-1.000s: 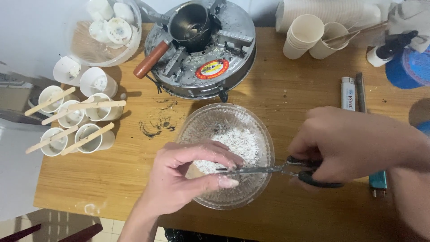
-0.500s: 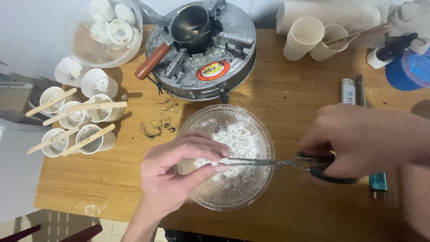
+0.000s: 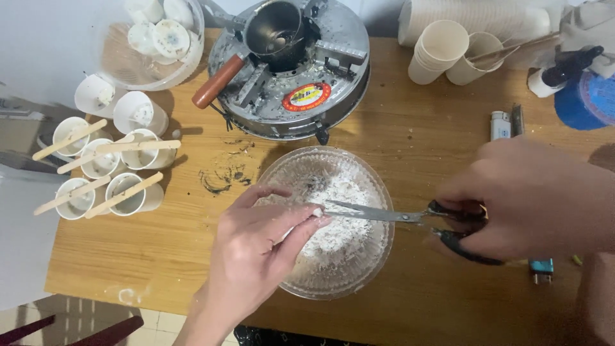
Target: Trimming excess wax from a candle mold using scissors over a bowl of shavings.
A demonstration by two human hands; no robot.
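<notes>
Scissors (image 3: 410,218) lay level over a glass bowl (image 3: 378,192) of white flakes (image 3: 339,224), their blades nearly together and pointing left. The right hand (image 3: 532,198) gripped the black handles, fingers through the loops, just past the bowl's right rim. The left hand (image 3: 262,243) reached in over the bowl from below, thumb and fingers pinched together on a small white piece (image 3: 316,212) right at the blade tips; its fingers were dusted white. The bowl sat near the front middle of the wooden table (image 3: 160,256).

Behind the bowl stood a round metal stove (image 3: 320,83) with a small dark pot (image 3: 275,29) on it, the pot's brown handle (image 3: 218,82) slanting down to the left. To the left, white cups (image 3: 102,173) stood in a cluster, several with flat wooden sticks (image 3: 125,195) laid across their rims. A clear tub (image 3: 154,45) at the back left held more round white pieces. Stacked paper cups (image 3: 442,48) stood at the back right, with a lighter (image 3: 500,125) nearer the right hand and a blue spray bottle (image 3: 589,96) at the far right edge. Dark scorch marks (image 3: 221,176) showed on the wood between the cups and the bowl.
</notes>
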